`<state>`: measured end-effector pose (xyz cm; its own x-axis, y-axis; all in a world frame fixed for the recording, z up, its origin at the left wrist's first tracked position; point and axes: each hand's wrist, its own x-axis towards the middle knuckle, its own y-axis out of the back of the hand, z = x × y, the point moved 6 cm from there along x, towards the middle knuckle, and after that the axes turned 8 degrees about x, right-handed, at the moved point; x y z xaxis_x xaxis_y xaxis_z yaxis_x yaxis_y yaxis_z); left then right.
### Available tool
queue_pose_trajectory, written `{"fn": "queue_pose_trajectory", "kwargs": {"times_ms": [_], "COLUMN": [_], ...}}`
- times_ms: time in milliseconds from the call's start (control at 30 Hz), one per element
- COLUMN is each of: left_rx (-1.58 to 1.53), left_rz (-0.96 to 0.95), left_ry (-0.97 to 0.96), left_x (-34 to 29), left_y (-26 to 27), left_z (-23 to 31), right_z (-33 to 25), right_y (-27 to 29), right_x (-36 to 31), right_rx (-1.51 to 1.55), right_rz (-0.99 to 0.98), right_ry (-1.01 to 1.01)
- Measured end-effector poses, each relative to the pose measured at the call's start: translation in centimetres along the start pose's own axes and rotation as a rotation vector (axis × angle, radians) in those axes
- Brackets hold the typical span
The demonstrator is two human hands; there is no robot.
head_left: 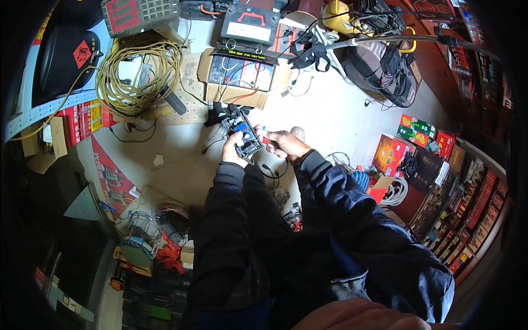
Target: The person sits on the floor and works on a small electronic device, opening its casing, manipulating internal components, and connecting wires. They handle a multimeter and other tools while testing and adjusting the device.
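Dark open-cased device (246,133), blue parts showing inside, sits tilted in left hand (234,151); small red piece (265,141) just beside it, details unclear.

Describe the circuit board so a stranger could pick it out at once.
Start at the open cardboard box near the picture's top middle, then look just below it. The circuit board is in the left hand, just left of the right hand. Bright blue parts on its dark, crowded face set it apart from the plain black cables nearby.
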<state>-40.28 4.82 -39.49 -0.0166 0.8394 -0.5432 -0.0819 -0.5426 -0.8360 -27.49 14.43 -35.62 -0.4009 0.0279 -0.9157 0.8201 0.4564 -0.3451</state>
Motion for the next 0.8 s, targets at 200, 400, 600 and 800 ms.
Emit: {"fn": "queue_pose_trajectory", "kwargs": {"times_ms": [200,400,600,800], "left_rx": [-0.019,-0.057,-0.042,0.063], "left_rz": [0.014,0.029,0.093,0.028], "left_ry": [0.0,0.043,0.105,0.126], "left_x": [0.6,1.8,2.7,3.5], "left_y": [-0.6,-0.6,0.0,-0.3], "left_z": [1.6,2.1,2.5,3.5], "right_z": [-0.3,1.0,2.4,1.7], "right_y": [-0.9,-1.2,-1.6,-1.8], "right_x": [0.0,-0.1,1.3,1.2], "right_rx": [0.032,0.371,0.581,0.677], "right_rz": [0.039,0.039,0.043,0.026], "right_ry": [0.005,0.031,0.108,0.137]}}
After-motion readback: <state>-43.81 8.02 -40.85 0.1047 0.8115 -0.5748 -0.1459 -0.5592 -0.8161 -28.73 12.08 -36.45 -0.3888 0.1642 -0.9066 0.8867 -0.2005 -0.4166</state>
